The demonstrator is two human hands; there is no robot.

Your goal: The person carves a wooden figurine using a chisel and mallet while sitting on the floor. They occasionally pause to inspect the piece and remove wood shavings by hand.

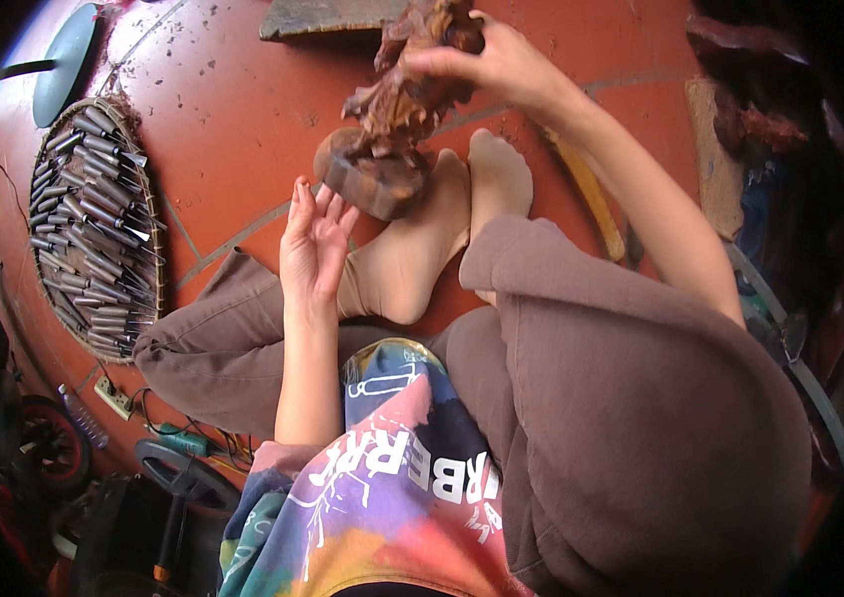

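Note:
A dark brown carved wooden piece, with a knotty, twisting upper part and a rounded base, is held tilted over the floor beyond my feet. My right hand grips its upper part, fingers partly hidden behind the wood. Palm up, my left hand is beside the lower end with its fingers stretched out. The fingertips are close to the rounded base; whether they touch it I cannot tell. The base looks slightly blurred.
Left of my legs lies a woven basket of chisel-like tools. A wooden board is at the far edge. A yellowish wooden bar lies right of my feet. A power socket and cables are at lower left.

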